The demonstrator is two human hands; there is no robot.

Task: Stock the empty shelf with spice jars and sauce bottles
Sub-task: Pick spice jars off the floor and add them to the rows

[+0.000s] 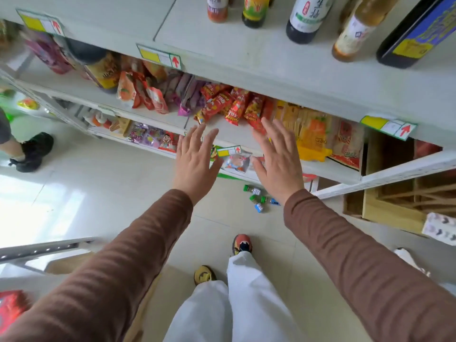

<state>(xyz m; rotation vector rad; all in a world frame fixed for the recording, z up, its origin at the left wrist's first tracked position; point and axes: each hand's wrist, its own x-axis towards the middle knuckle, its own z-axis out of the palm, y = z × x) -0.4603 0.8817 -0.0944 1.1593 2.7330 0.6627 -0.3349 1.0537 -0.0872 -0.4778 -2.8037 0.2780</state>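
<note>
On the top shelf (246, 53) five sauce bottles (308, 18) stand already; below it, three spice jars (259, 199) lie on the floor, waiting, while left hand (195, 159) and right hand (278, 161) hover spread, holding nothing.

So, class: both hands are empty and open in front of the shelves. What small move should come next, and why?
Probably bend down and reach for the small green-capped glass spice jars lying on the tiled floor. The left hand and right hand hold nothing, and the top white shelf has room.
</note>
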